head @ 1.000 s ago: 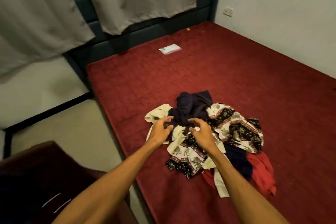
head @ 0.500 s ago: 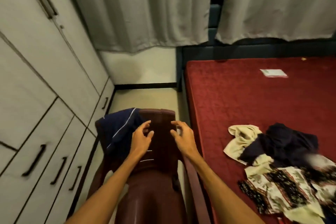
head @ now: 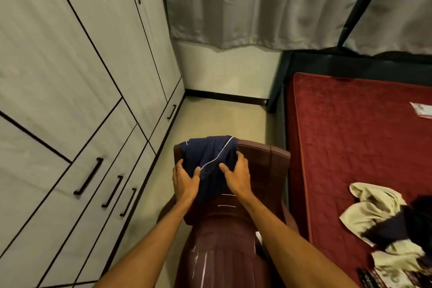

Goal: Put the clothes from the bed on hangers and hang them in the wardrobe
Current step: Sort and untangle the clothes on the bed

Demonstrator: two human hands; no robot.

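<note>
A navy garment (head: 210,159) with a thin white piping line lies draped over the top of the backrest of a maroon plastic chair (head: 261,170), covering the left part of that backrest and hanging down its near face. Both hands are on it. The left hand (head: 185,182) lies on the garment's left edge, fingers spread and lightly bent, the thumb set apart on the cloth. The right hand (head: 237,177) lies on its right side in the same way, fingertips reaching the garment's right edge and thumb pointing inward. Both hands press on the cloth with wide-spread fingers rather than closing round it. The garment sits between and under the two hands, its upper fold beyond the fingertips. The chair stands on the floor between the wardrobe (head: 70,77) on the left, its pale doors closed and fitted with black bar handles (head: 88,176), and the bed (head: 350,135) on the right. On the red bed surface, well apart from the hands, lies a pile of clothes (head: 385,217) in cream, dark and patterned fabric. A small white packet (head: 423,110) lies farther up the bed. Grey curtains (head: 245,2) hang behind.
</note>
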